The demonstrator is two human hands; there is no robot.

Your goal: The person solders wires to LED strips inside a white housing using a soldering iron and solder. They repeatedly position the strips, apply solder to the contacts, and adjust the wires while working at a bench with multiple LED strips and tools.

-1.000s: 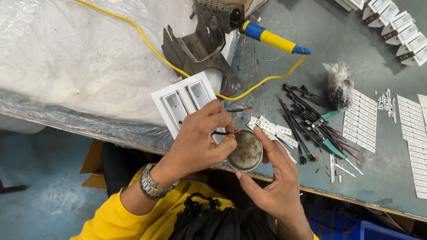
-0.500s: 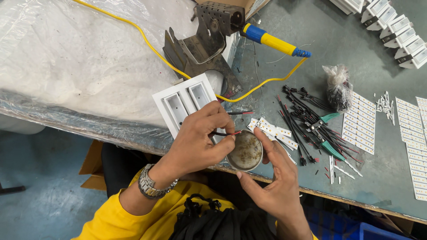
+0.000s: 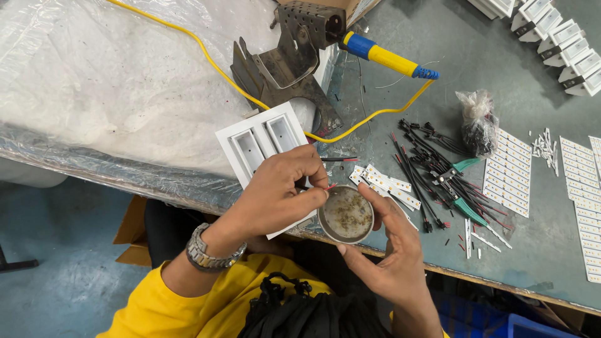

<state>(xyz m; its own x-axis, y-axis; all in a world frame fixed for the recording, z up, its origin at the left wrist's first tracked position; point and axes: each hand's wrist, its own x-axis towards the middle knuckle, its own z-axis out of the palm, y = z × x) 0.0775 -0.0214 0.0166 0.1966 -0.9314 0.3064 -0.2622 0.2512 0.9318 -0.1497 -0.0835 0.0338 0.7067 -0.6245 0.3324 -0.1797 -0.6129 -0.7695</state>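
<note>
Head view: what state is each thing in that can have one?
Round tin: open, steadied by right hand.
Left hand: pinching a thin wire at the tin's rim.
Soldering iron: resting in its metal stand.
Green-handled cutters: lying on the wires.

I see a dull grey-green tabletop [image 3: 532,250] with a cloudy white plastic sheet [image 3: 94,81] over its left part. A bright yellow cable [image 3: 206,53] crosses it to a soldering iron with a blue and yellow handle [image 3: 388,59]. The twin-slot frame [image 3: 260,141] is plain white. The small round tin [image 3: 346,215] is silvery, its inside speckled tan. The wire bundle [image 3: 432,169] is black with red tips, beside teal-handled cutters [image 3: 463,188]. My sleeve [image 3: 156,307] is yellow, my wristwatch [image 3: 206,253] steel grey.
</note>
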